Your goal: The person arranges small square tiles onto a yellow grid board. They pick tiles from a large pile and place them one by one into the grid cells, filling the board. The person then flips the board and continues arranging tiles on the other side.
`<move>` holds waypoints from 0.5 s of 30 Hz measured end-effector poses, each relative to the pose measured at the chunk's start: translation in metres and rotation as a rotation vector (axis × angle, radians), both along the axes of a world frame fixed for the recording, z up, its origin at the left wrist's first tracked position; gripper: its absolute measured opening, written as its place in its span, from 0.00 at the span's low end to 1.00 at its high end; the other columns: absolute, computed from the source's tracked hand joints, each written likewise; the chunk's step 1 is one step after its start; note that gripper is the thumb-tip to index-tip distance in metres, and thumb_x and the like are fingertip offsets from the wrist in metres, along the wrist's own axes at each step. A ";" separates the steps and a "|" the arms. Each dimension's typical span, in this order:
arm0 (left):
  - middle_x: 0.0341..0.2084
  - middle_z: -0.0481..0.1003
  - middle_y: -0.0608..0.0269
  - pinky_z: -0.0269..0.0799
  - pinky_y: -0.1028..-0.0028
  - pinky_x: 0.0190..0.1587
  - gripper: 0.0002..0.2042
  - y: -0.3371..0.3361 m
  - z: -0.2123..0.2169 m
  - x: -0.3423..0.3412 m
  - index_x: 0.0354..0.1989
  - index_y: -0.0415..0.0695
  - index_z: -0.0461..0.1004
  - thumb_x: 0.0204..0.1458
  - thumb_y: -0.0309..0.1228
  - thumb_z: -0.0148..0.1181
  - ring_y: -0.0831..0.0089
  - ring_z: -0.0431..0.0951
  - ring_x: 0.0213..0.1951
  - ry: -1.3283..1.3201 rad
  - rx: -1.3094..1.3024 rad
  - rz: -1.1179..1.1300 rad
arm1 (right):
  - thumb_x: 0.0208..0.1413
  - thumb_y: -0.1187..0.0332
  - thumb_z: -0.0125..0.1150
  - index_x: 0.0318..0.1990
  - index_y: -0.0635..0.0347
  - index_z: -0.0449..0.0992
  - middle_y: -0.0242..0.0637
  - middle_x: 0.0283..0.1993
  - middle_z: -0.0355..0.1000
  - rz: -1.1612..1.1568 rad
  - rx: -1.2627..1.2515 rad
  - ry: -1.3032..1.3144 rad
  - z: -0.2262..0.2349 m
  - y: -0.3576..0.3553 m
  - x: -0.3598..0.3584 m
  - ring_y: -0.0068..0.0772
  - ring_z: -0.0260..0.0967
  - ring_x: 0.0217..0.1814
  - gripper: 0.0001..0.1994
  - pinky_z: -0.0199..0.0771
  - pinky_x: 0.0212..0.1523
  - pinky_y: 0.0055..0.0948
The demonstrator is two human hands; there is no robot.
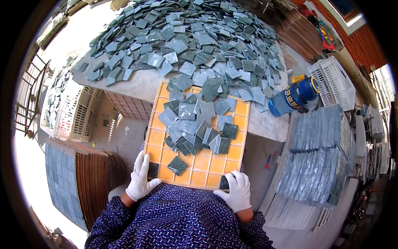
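Observation:
An orange gridded tray (199, 176) rests in front of me, its far end against the stone-tile heap. Loose square grey-green stone tiles (188, 128) lie jumbled over its middle and far part, and a single dark tile (177, 166) sits tilted nearer me. My left hand (140, 179), in a white glove, lies along the tray's left edge with fingers stretched and thumb apart, beside a dark tile (153, 170) in the near left corner. At the near right corner my gloved right hand (238, 191) has its thumb and bent fingers around another dark tile (224, 182).
A large heap of tiles (186, 45) covers the pale table (273, 122). To the right stand a blue water jug (286, 101), a white crate (333, 83) and stacked tile sheets (311, 153). On the left are a tile-covered stack of boards (89, 178) and a white crate (85, 114).

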State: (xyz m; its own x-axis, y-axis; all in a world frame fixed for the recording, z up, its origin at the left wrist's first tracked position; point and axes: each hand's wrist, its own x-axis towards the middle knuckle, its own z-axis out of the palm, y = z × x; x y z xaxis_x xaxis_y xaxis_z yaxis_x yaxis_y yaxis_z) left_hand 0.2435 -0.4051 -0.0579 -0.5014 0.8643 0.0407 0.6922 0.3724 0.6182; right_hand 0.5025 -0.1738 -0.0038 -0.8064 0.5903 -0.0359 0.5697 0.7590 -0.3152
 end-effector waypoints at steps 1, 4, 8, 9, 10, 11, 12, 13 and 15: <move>0.65 0.50 0.36 0.57 0.59 0.63 0.46 0.002 -0.001 0.001 0.68 0.35 0.47 0.49 0.55 0.60 0.43 0.55 0.65 0.010 -0.009 0.010 | 0.39 0.53 0.72 0.52 0.53 0.68 0.40 0.55 0.60 -0.007 -0.006 0.033 0.000 0.001 -0.004 0.49 0.56 0.58 0.31 0.61 0.56 0.45; 0.63 0.53 0.37 0.59 0.60 0.63 0.46 0.005 0.001 -0.001 0.67 0.35 0.49 0.48 0.56 0.60 0.44 0.57 0.64 -0.029 0.019 0.047 | 0.39 0.56 0.72 0.55 0.55 0.65 0.46 0.60 0.57 -0.138 0.026 0.155 -0.018 0.004 -0.002 0.54 0.55 0.62 0.34 0.60 0.58 0.48; 0.62 0.56 0.39 0.60 0.60 0.62 0.47 0.007 0.002 -0.003 0.66 0.34 0.52 0.48 0.61 0.56 0.44 0.61 0.62 -0.099 0.059 0.157 | 0.39 0.59 0.72 0.60 0.58 0.58 0.50 0.61 0.57 -0.404 -0.260 0.268 -0.038 0.007 0.010 0.54 0.55 0.63 0.40 0.62 0.59 0.46; 0.62 0.56 0.41 0.60 0.60 0.62 0.47 0.004 -0.003 -0.003 0.66 0.35 0.51 0.46 0.55 0.63 0.45 0.60 0.62 -0.087 0.058 0.156 | 0.38 0.60 0.73 0.60 0.58 0.58 0.49 0.60 0.58 -0.421 -0.270 0.266 -0.037 0.007 0.009 0.53 0.55 0.64 0.40 0.63 0.58 0.45; 0.62 0.56 0.41 0.60 0.60 0.62 0.47 0.004 -0.002 -0.002 0.67 0.35 0.50 0.46 0.54 0.64 0.46 0.60 0.62 -0.056 0.030 0.164 | 0.37 0.60 0.73 0.60 0.59 0.58 0.49 0.59 0.59 -0.437 -0.285 0.269 -0.037 0.006 0.006 0.51 0.55 0.64 0.41 0.64 0.58 0.43; 0.63 0.57 0.41 0.59 0.60 0.63 0.47 0.007 0.000 0.001 0.67 0.36 0.49 0.45 0.52 0.65 0.46 0.60 0.63 -0.025 0.003 0.173 | 0.37 0.59 0.74 0.60 0.59 0.58 0.49 0.60 0.59 -0.407 -0.234 0.250 -0.033 0.006 0.006 0.52 0.56 0.63 0.42 0.63 0.58 0.45; 0.63 0.57 0.41 0.59 0.61 0.63 0.48 0.010 0.001 0.005 0.68 0.36 0.48 0.45 0.50 0.66 0.47 0.60 0.63 0.007 -0.025 0.183 | 0.37 0.58 0.74 0.61 0.59 0.58 0.49 0.60 0.59 -0.376 -0.184 0.231 -0.027 0.009 0.009 0.53 0.57 0.62 0.42 0.62 0.59 0.46; 0.63 0.56 0.43 0.60 0.60 0.63 0.49 0.012 0.003 0.008 0.68 0.38 0.48 0.40 0.40 0.71 0.47 0.58 0.63 -0.002 -0.092 0.225 | 0.36 0.57 0.74 0.61 0.59 0.58 0.49 0.60 0.59 -0.333 -0.147 0.224 -0.025 0.011 0.006 0.54 0.57 0.61 0.43 0.61 0.59 0.47; 0.63 0.56 0.44 0.58 0.60 0.63 0.49 0.017 0.008 0.009 0.68 0.38 0.48 0.36 0.33 0.72 0.48 0.56 0.64 0.012 -0.121 0.215 | 0.37 0.57 0.74 0.58 0.59 0.62 0.48 0.57 0.62 -0.237 0.004 0.281 -0.023 0.011 0.005 0.52 0.61 0.58 0.39 0.64 0.56 0.45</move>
